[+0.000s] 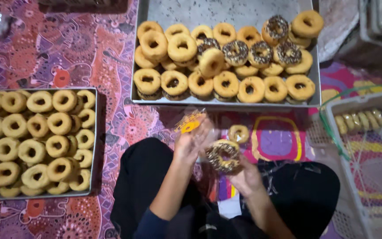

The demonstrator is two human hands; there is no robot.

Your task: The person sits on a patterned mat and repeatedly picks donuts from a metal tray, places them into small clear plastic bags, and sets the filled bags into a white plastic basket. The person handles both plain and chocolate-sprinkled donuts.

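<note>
My right hand (245,179) holds up a doughnut with dark chocolate sprinkles (223,156) above my lap. My left hand (192,140) grips a clear plastic bag with an orange print (190,122), just left of the doughnut. A plain doughnut (238,133) lies on the patterned mat beyond my hands. Straight ahead is a metal tray (226,9) stacked with plain and sprinkled doughnuts (226,57).
A second metal tray (94,146) full of plain doughnuts (32,141) sits at the left on the patterned mat (80,53). A white plastic basket (354,146) with wrapped items (360,119) stands at the right. My legs in dark trousers (147,177) are folded below.
</note>
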